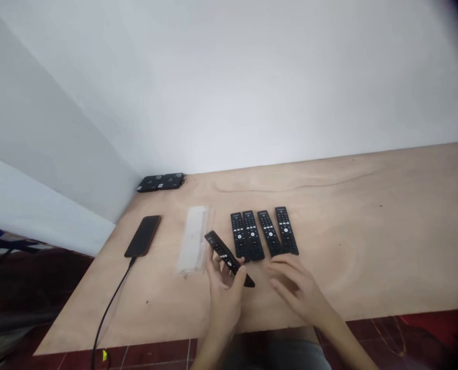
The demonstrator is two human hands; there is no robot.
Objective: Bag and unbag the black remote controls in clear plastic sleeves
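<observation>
A black remote control is tilted in my left hand (pixel 225 288), its buttons facing up; this held remote (pixel 224 253) is gripped between thumb and fingers. Several more black remotes lie face up in a row on the wooden table. The leftmost remote (pixel 238 231) and its neighbour (pixel 252 231) lie side by side, and two others (pixel 269 232) (pixel 286 228) are to their right. My right hand (pixel 296 282) hovers near the lower ends of the two right remotes, fingers apart and nothing visible in it.
A stack of clear plastic sleeves (pixel 193 240) lies left of the held remote. Farther left is a dark phone (pixel 144 235) with a black cable (pixel 113 298) running off the table's front edge. Two black boxes (pixel 160 182) sit by the wall at the back left.
</observation>
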